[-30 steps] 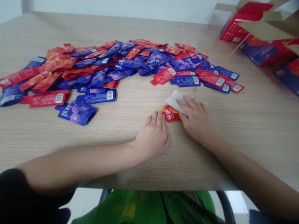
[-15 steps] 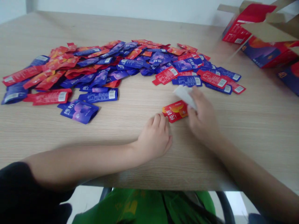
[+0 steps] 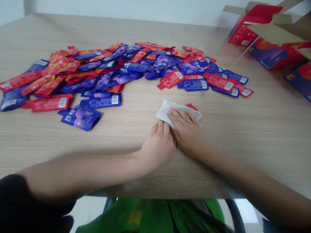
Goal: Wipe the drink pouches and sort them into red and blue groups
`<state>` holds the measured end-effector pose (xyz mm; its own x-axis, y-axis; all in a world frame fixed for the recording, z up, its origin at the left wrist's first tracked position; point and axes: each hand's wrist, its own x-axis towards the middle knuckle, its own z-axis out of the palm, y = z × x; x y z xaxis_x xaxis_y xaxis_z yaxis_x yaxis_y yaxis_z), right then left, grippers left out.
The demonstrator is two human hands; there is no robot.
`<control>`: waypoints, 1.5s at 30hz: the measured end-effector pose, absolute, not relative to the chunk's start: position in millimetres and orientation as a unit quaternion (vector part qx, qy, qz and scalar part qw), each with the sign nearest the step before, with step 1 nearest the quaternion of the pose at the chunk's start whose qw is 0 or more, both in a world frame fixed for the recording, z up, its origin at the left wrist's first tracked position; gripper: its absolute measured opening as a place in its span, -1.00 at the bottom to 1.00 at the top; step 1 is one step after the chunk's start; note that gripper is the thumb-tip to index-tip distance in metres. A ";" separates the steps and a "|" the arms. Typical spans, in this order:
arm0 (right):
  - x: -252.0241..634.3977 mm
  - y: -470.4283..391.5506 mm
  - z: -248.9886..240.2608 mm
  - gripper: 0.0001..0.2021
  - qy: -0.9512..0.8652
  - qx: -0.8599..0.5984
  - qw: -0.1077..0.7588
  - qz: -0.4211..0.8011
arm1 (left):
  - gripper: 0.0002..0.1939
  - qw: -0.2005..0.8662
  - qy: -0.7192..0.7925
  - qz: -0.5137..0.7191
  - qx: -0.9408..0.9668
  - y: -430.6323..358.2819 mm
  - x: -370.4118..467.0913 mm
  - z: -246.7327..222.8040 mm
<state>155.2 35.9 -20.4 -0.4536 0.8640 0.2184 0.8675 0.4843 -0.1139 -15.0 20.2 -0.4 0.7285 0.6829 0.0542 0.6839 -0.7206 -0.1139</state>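
A white cloth (image 3: 163,110) lies spread over a red pouch (image 3: 191,106), of which only a small corner shows past the cloth's far edge. My right hand (image 3: 188,127) rests on top, its fingers stretched flat and pressing the cloth against the pouch. Beside it, touching, my left hand (image 3: 160,142) has its fingers closed and bent down at the cloth's near left edge, where they pin the pouch's covered end. The left fingertips are partly hidden by the cloth.
Many red and blue pouches (image 3: 143,67) lie heaped across the table (image 3: 136,136) beyond my hands. One blue pouch (image 3: 80,118) lies separate at the left. At the right back stand opened red and blue cartons (image 3: 274,53), flaps up.
My right hand has moved left and down, laying the cloth over the red pouch that was in plain sight. Its fingers have flattened. My left hand stays nearly in place.
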 end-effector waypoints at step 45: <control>205.9 68.3 13.6 -0.76 -0.695 -0.634 0.212 0.267 | -0.46 0.089 -0.375 -0.015 -0.923 18.2 -14.3 -3.8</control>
